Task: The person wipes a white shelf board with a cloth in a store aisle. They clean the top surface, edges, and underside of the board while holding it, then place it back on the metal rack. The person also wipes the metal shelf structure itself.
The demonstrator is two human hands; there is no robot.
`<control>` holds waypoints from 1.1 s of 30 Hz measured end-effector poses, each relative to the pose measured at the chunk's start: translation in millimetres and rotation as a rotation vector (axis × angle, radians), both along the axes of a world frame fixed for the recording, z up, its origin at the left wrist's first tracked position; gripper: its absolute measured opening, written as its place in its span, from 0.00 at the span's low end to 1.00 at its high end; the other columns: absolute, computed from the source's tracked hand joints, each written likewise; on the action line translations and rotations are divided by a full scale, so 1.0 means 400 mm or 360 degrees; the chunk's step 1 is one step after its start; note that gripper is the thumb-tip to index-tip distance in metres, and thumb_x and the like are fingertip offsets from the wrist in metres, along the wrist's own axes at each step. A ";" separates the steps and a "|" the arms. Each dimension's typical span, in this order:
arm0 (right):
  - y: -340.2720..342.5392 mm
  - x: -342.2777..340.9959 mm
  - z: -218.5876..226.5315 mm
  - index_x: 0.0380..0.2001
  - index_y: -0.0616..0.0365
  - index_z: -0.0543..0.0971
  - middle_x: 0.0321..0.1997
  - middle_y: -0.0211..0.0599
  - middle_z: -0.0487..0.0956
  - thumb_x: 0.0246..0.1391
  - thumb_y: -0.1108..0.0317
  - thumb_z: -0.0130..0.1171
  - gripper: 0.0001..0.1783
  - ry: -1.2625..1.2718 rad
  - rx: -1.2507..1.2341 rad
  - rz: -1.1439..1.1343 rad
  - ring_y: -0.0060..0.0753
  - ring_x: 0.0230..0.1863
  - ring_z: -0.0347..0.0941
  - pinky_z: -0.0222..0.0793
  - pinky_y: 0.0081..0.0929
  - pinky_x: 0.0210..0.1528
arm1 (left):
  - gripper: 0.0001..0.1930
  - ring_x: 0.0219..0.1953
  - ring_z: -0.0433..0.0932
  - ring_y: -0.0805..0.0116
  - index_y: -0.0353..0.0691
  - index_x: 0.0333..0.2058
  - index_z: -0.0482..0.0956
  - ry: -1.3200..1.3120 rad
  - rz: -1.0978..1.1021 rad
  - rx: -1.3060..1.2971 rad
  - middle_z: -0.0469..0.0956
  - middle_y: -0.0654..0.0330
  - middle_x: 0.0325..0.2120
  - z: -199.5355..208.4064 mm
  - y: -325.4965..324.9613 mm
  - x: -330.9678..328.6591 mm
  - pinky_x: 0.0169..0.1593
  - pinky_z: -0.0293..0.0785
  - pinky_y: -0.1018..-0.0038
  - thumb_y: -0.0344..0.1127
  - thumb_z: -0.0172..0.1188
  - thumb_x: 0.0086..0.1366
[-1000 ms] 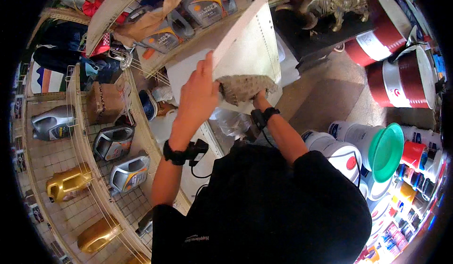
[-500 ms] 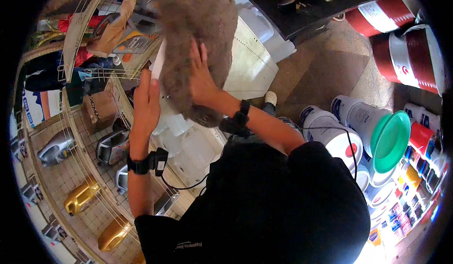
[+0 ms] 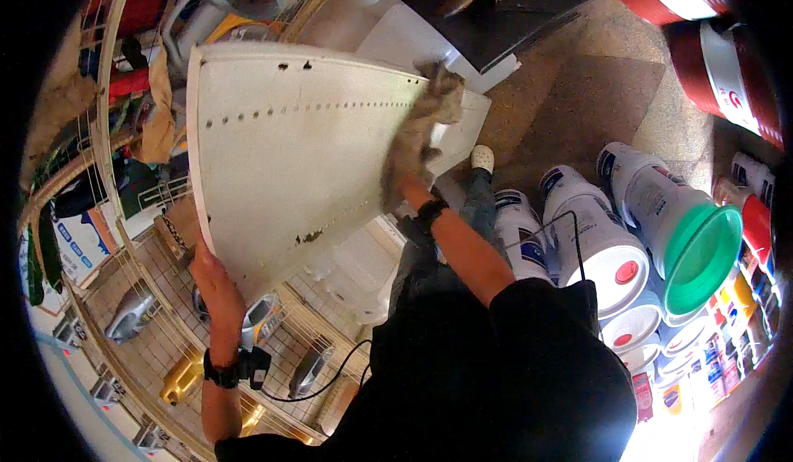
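A large white metal panel (image 3: 289, 140) with rows of small holes and some dark chips stands tilted in front of me. My left hand (image 3: 216, 287) grips its lower left edge, with the fingers partly hidden by the panel. My right hand (image 3: 408, 188) is at the panel's right side, closed on a grey-brown fuzzy cloth (image 3: 410, 135). The bunched cloth lies along the panel's right part, and its upper end is blurred. My right fingers are mostly covered by it.
Wire shelves on the left hold grey jugs (image 3: 130, 313) and a gold jug (image 3: 182, 375). White buckets (image 3: 603, 276), a green basin (image 3: 702, 255) and red drums (image 3: 714, 69) stand at the right. A black tabletop (image 3: 512, 16) is at the far side. Clear plastic containers (image 3: 351, 276) lie below the panel.
The cloth has come down and to the right with my right hand, uncovering the panel. My left hand has moved lower and left along with the panel's edge.
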State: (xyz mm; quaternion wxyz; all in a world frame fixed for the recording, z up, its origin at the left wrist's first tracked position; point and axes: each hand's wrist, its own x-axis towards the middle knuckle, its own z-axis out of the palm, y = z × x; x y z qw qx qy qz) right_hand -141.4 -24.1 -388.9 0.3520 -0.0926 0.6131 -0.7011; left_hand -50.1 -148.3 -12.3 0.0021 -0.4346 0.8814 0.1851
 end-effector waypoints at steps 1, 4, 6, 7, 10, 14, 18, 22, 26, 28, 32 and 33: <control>0.025 0.010 -0.049 0.62 0.54 0.59 0.69 0.49 0.50 0.48 0.65 0.48 0.34 -0.0118 0.0104 0.0021 0.51 0.69 0.46 0.47 0.45 0.66 | 0.36 0.38 0.75 0.62 0.28 0.51 0.67 -0.0040 0.0005 -0.0026 0.76 0.46 0.36 -0.001 -0.003 -0.004 0.43 0.68 0.66 0.59 0.30 0.68; 0.085 0.036 -0.106 0.62 0.54 0.60 0.69 0.49 0.51 0.48 0.65 0.48 0.34 -0.0294 0.0337 0.0079 0.51 0.69 0.46 0.47 0.45 0.66 | 0.36 0.38 0.74 0.62 0.28 0.51 0.68 -0.0133 -0.0093 -0.0077 0.76 0.48 0.35 0.008 -0.012 0.002 0.43 0.68 0.66 0.60 0.31 0.68; 0.084 0.071 -0.040 0.62 0.54 0.60 0.69 0.49 0.51 0.48 0.65 0.48 0.34 -0.0273 0.0304 0.0123 0.51 0.69 0.46 0.47 0.45 0.66 | 0.36 0.40 0.74 0.63 0.29 0.53 0.66 -0.0188 -0.0061 0.0130 0.76 0.50 0.38 0.026 -0.041 0.076 0.45 0.68 0.67 0.60 0.31 0.68; 0.068 0.087 0.025 0.62 0.54 0.60 0.69 0.49 0.51 0.48 0.65 0.49 0.34 -0.0214 0.0213 0.0135 0.51 0.69 0.46 0.47 0.44 0.66 | 0.36 0.43 0.73 0.64 0.31 0.56 0.64 -0.0213 -0.0011 0.0363 0.75 0.51 0.40 0.028 -0.054 0.104 0.47 0.68 0.67 0.61 0.31 0.68; -0.003 0.095 0.203 0.61 0.54 0.60 0.68 0.48 0.52 0.48 0.64 0.49 0.34 0.0133 -0.0056 0.0049 0.51 0.69 0.47 0.47 0.44 0.66 | 0.38 0.51 0.67 0.64 0.35 0.61 0.55 0.0070 0.0195 0.0403 0.67 0.53 0.51 0.004 -0.045 0.068 0.53 0.64 0.66 0.64 0.31 0.66; -0.108 -0.006 0.319 0.61 0.54 0.61 0.68 0.48 0.52 0.48 0.64 0.49 0.33 0.0618 -0.0278 -0.0136 0.50 0.69 0.47 0.47 0.44 0.67 | 0.43 0.62 0.56 0.62 0.39 0.65 0.48 0.0102 0.0187 0.0283 0.55 0.55 0.61 0.017 -0.037 0.048 0.62 0.53 0.63 0.69 0.29 0.64; -0.142 -0.135 0.228 0.61 0.54 0.61 0.68 0.48 0.53 0.48 0.63 0.49 0.33 0.0730 -0.0320 -0.0340 0.50 0.68 0.48 0.47 0.43 0.67 | 0.44 0.65 0.49 0.61 0.41 0.65 0.45 -0.0089 0.0106 0.0031 0.50 0.56 0.64 0.041 -0.079 0.055 0.65 0.46 0.60 0.71 0.27 0.62; -0.118 -0.124 -0.006 0.60 0.54 0.62 0.68 0.47 0.53 0.48 0.63 0.50 0.33 0.0259 -0.0238 -0.0421 0.50 0.68 0.48 0.47 0.43 0.67 | 0.46 0.65 0.50 0.56 0.43 0.65 0.47 0.0412 0.0734 0.0239 0.51 0.56 0.64 0.065 0.006 0.019 0.65 0.46 0.54 0.74 0.27 0.60; -0.033 -0.022 -0.291 0.60 0.54 0.62 0.67 0.47 0.54 0.48 0.62 0.50 0.33 -0.0386 0.0091 -0.0367 0.49 0.68 0.48 0.47 0.42 0.67 | 0.39 0.65 0.50 0.58 0.42 0.65 0.49 0.0555 0.1021 0.0186 0.52 0.56 0.64 0.088 -0.094 0.096 0.66 0.42 0.58 0.67 0.28 0.66; 0.027 0.047 -0.395 0.60 0.54 0.63 0.67 0.47 0.54 0.48 0.62 0.50 0.32 -0.0623 0.0316 -0.0291 0.49 0.68 0.49 0.47 0.42 0.67 | 0.39 0.63 0.54 0.57 0.42 0.63 0.52 0.0689 0.1111 0.0156 0.55 0.57 0.62 0.065 -0.116 0.116 0.65 0.47 0.56 0.67 0.29 0.65; 0.102 0.187 -0.390 0.60 0.54 0.63 0.67 0.46 0.55 0.48 0.62 0.50 0.32 -0.0839 0.0562 -0.0073 0.49 0.68 0.49 0.47 0.41 0.67 | 0.33 0.61 0.57 0.60 0.42 0.60 0.57 0.0724 0.0959 0.0605 0.58 0.57 0.60 0.086 -0.238 0.289 0.64 0.50 0.58 0.63 0.29 0.68; 0.097 0.205 -0.348 0.59 0.54 0.63 0.67 0.46 0.55 0.48 0.62 0.50 0.32 -0.0827 0.0546 -0.0034 0.49 0.67 0.49 0.47 0.41 0.67 | 0.33 0.61 0.57 0.61 0.42 0.59 0.57 0.0496 0.0675 0.0440 0.59 0.58 0.59 0.060 -0.215 0.253 0.64 0.51 0.60 0.62 0.30 0.68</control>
